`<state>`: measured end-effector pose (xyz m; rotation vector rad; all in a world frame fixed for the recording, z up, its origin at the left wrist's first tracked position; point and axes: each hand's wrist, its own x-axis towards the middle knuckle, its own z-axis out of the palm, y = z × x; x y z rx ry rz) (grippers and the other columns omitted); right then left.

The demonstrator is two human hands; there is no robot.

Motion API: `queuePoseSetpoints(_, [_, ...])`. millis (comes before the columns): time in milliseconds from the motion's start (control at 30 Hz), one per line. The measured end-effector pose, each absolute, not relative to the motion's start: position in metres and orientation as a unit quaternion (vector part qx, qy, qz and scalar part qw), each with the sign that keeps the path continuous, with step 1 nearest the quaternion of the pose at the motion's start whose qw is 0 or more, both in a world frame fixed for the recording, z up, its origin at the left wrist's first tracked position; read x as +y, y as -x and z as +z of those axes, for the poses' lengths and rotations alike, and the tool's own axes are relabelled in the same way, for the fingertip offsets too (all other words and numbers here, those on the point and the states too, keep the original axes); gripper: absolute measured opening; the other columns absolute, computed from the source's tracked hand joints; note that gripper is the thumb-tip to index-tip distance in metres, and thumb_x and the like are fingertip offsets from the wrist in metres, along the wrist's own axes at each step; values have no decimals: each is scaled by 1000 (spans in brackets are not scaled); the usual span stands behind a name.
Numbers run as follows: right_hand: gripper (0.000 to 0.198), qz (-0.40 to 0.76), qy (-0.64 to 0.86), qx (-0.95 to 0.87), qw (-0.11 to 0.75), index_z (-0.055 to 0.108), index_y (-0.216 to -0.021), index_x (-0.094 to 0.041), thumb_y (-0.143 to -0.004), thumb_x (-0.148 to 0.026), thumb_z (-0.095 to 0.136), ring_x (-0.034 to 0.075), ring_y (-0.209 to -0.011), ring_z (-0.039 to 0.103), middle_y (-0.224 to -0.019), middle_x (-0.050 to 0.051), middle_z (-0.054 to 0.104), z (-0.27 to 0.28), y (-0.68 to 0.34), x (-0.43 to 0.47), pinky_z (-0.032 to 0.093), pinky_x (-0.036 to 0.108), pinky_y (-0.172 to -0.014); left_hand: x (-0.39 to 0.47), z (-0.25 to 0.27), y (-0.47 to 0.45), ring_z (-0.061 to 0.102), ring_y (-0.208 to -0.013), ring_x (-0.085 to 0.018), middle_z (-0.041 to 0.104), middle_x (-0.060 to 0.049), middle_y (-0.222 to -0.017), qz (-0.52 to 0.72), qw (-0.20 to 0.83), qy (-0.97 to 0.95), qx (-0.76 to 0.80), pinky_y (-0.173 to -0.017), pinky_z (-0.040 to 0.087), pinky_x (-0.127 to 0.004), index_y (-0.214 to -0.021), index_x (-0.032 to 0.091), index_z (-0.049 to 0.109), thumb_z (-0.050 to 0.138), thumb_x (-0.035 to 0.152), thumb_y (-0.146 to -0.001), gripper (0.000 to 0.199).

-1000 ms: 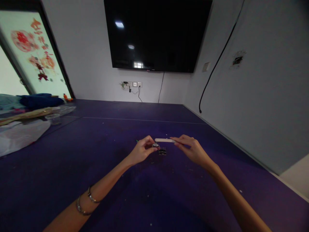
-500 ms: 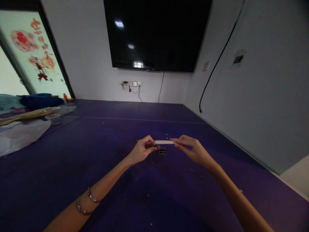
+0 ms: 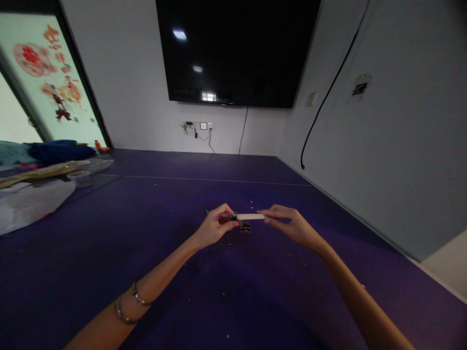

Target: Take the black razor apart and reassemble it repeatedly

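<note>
My right hand (image 3: 286,221) pinches one end of a flat, pale, round-ended bar (image 3: 251,217) between thumb and fingers, holding it level. Its other end meets a small dark piece (image 3: 234,217) gripped in my left hand (image 3: 218,224), whose thumb and fingers are closed. Fingers cover most of that dark piece, so its kind cannot be told. Just below the bar, a small black, blocky object (image 3: 245,228) shows against the purple surface (image 3: 233,282).
White plastic bags (image 3: 32,206) and folded dark-blue cloth (image 3: 62,151) lie at the left. A large television (image 3: 239,53) hangs on the wall ahead, above sockets (image 3: 203,126). A black cable (image 3: 330,90) dangles along the right wall. Tiny white specks dot the surface.
The pale bar has shifted slightly down and to the right at its left end, showing more of the dark piece beside it. Both hands stay nearly in place.
</note>
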<state>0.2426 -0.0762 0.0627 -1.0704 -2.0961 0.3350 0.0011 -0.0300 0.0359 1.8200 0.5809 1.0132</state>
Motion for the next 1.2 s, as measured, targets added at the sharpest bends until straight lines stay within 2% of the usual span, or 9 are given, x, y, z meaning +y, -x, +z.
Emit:
queuePoseSetpoints(133, [30,145,427,-804,387,66,-108,-23,-84,-36,54,16,-81,58,-88,6,65,62,-246,-74,45,28,-72,-30,36,-1,63,-78,-15,69,-6,-82,411,475,-740,239,-67,46,-27,-77,16,48,62,21,-76,16])
queuePoseSetpoints(800, [34,154,435,-811,360,64,-111,-23,-85,-39,51,13,-69,54,-80,4,63,58,-248,-73,41,25,-61,-38,39,-3,65,-80,-16,69,-6,-83,417,496,-734,204,-74,48,-32,-75,17,43,63,19,-76,20])
queuePoseSetpoints(1000, [34,172,398,-831,350,64,-112,-22,-86,-38,50,14,-71,54,-83,6,64,63,-241,-78,41,25,-62,-39,39,-4,65,-81,-17,69,-5,-81,411,495,-734,214,-75,48,-32,-76,17,46,64,21,-76,18])
queuePoseSetpoints(1200, [33,155,436,-811,357,65,-111,-24,-85,-39,51,13,-66,52,-78,4,62,63,-246,-78,39,24,-58,-40,43,-3,65,-81,-17,69,-5,-82,423,486,-736,208,-76,48,-33,-74,17,44,63,20,-76,19])
